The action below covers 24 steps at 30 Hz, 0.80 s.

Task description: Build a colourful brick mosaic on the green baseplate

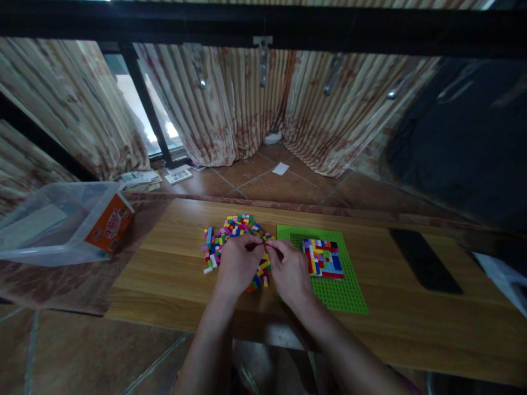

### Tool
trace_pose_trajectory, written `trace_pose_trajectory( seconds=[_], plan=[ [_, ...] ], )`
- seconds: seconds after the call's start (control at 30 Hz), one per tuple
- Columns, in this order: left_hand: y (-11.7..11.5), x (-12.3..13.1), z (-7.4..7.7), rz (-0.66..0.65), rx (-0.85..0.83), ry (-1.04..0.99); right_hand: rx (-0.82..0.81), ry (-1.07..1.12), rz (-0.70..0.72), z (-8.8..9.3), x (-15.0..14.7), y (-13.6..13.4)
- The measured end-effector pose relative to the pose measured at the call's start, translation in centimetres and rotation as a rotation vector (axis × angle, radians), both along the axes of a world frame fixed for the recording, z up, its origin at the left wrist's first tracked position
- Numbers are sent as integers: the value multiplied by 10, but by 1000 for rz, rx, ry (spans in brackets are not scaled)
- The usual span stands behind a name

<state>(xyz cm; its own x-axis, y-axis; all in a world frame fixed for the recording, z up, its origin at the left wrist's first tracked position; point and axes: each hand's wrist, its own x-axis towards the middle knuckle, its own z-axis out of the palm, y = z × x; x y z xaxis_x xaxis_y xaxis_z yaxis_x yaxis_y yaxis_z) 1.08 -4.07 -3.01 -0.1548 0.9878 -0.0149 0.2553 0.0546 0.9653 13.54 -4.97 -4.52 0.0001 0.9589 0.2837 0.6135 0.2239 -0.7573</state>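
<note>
Both hands meet over the right side of a pile of loose toy bricks [218, 240] in many colours. My left hand [241, 260] pinches with thumb and forefinger, its tips almost touching those of my right hand [288, 269], which is pinched too. A tiny red brick [265, 245] shows between the fingertips; most of it is covered. Just right of my right hand lies a green baseplate [346, 299] bearing a flat multicoloured block of joined bricks [324, 258]. Part of the pile is hidden behind my hands.
The wooden table [164, 263] also holds a black phone-like slab [426, 260] on the right. Beyond its left end stands a clear plastic bin [49, 241] with an orange packet [110, 224]. Striped curtains [230, 109] hang behind, and a dark metal bar [263, 24] crosses the top.
</note>
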Motion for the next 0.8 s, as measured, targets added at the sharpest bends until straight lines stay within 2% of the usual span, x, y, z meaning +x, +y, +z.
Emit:
trace_pose_trajectory(
  seconds=[0.17, 0.3, 0.5, 0.67, 0.8],
  plan=[
    [3, -15, -1, 5, -13, -276, -73, -70, 57, -1, 1, 1],
    [2, -16, 5, -76, -28, -335, -82, 143, 75, 2, 6, 1],
    [1, -2, 12, -188, -43, -344, -75, 401, 123, 12, 15, -2],
    [-3, 17, 11, -236, 7, -349, -60, 348, 153, 23, 36, -3],
    [-6, 35, 9, -290, 36, -326, -79, 237, 136, 30, 68, 0]
  ],
)
